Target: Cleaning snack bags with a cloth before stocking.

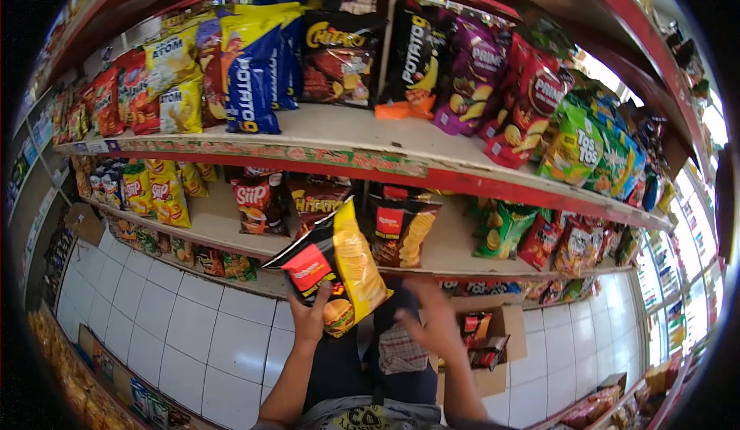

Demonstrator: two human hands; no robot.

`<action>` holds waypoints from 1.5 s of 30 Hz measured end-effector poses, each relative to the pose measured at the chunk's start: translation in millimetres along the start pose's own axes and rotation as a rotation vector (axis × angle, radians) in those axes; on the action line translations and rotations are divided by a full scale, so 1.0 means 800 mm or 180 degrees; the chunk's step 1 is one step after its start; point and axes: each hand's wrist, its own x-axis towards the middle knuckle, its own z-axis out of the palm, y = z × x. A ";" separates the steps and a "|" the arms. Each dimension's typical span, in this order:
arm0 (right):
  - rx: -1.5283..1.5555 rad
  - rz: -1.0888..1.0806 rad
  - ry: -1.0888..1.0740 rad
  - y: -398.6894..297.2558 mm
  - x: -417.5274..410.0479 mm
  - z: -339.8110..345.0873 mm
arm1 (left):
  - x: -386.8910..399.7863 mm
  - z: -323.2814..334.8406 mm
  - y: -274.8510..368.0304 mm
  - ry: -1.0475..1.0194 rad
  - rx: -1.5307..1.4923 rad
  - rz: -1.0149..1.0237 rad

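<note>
A black and yellow snack bag point(361, 262) with a red label and a burger picture is held up in my left hand point(310, 314), tilted before the lower shelf. My thumb lies across its front. My right hand point(426, 317), slightly blurred, hovers to the right of the bag with fingers apart and nothing in them. Behind it on the lower shelf stands a black and brown snack bag point(403, 230) with a similar red label. A checked cloth point(403, 349) lies over my leg, below the right hand.
An open cardboard box point(514, 337) with several snack packs stands on the white tiled floor point(191, 337) at my right. The upper shelf's red edge point(462, 184) juts out above the lower shelf point(448, 245). More shelving with packs point(595, 407) stands behind me at right.
</note>
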 end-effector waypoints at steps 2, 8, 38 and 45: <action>-0.0594 0.0493 -0.0909 0.023 -0.070 0.051 | 0.011 -0.005 0.003 -0.0106 -0.0097 -0.0134; -0.0996 0.0524 -0.1152 0.053 -0.125 0.097 | 0.023 0.017 0.028 0.0021 -0.0398 0.0108; 0.0969 -0.0405 0.0696 0.021 0.097 0.009 | -0.047 0.041 -0.001 -0.1109 0.1009 0.0517; 0.1485 0.0084 0.2480 0.010 0.072 0.002 | -0.029 0.033 -0.024 -0.0590 0.0595 0.0045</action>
